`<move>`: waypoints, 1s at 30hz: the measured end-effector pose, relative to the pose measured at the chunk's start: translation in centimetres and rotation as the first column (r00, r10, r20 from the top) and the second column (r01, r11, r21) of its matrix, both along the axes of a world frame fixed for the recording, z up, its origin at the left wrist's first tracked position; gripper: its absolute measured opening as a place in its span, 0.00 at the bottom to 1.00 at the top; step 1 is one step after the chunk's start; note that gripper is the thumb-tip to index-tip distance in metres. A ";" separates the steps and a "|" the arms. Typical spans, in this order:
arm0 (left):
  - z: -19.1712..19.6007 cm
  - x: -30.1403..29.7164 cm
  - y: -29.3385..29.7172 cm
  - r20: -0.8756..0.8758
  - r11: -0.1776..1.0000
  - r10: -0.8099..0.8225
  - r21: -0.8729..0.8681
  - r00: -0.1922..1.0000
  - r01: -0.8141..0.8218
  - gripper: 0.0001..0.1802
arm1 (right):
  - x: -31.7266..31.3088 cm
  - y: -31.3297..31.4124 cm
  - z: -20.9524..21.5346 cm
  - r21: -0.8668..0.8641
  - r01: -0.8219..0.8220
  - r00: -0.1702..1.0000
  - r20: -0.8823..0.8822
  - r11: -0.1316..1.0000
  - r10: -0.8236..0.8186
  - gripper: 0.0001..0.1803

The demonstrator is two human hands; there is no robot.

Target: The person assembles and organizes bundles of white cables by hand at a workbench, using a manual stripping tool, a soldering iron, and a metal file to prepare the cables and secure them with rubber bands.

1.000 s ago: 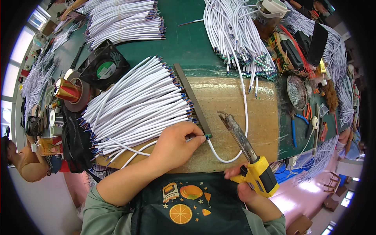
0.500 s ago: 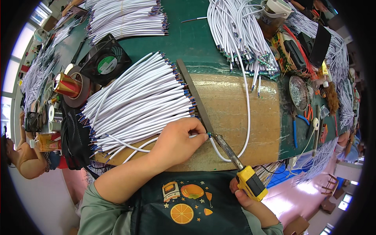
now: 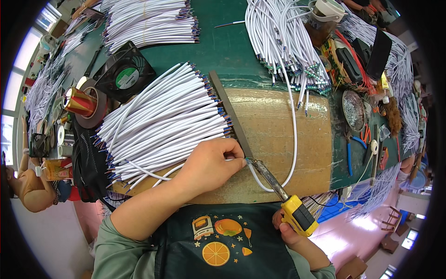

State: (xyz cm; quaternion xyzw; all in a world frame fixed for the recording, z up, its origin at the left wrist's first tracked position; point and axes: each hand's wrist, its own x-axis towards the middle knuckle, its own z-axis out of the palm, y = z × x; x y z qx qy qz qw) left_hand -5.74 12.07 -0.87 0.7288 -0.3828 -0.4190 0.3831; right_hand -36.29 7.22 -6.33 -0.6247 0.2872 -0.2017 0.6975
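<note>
Over the brown board (image 3: 306,139), my left hand (image 3: 209,162) is closed, with thumb and forefinger pinched together at the end of a white cable (image 3: 296,135). This cable loops down from the pile (image 3: 283,42) at the far right; its end is mostly hidden by my fingertips. My right hand (image 3: 289,231) grips the yellow and black handle of a soldering iron (image 3: 298,216). The iron points up and left, its dark tip beside my left fingertips. Left of them lies a thick row of white cables (image 3: 162,123) with blue and brown wire ends, near a dark metal bar (image 3: 230,114).
A black fan (image 3: 125,72), a red and gold can (image 3: 76,101) and a tape roll stand left. Another cable stack (image 3: 151,23) lies behind. At right are a metal dish (image 3: 354,110), blue-handled pliers (image 3: 350,156) and a clear bucket (image 3: 325,18). Other people sit nearby.
My hands have barely shifted; the iron's handle sits slightly further right. White cable seen between my left fingers before is now hidden. A person at the far left has moved an arm.
</note>
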 end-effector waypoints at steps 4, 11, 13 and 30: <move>0.0 0.1 0.1 -0.022 1.000 0.005 0.004 1.000 -0.005 0.07 | -0.8 -0.2 -0.7 -0.077 -0.046 0.998 -0.053 0.996 0.042 0.12; 0.0 0.0 0.0 -0.022 1.000 0.003 0.011 1.000 -0.003 0.06 | -1.1 0.1 -1.5 -0.043 -0.047 0.998 -0.031 0.998 0.046 0.10; -0.1 0.0 0.0 -0.024 1.000 0.005 0.006 1.000 -0.005 0.06 | -0.8 0.1 -1.3 -0.012 -0.036 0.999 0.003 0.999 0.036 0.10; -0.1 -0.1 -0.1 0.009 1.000 0.014 -0.013 1.000 -0.014 0.08 | 2.2 -0.9 1.3 0.367 0.205 0.934 0.203 0.907 -0.294 0.36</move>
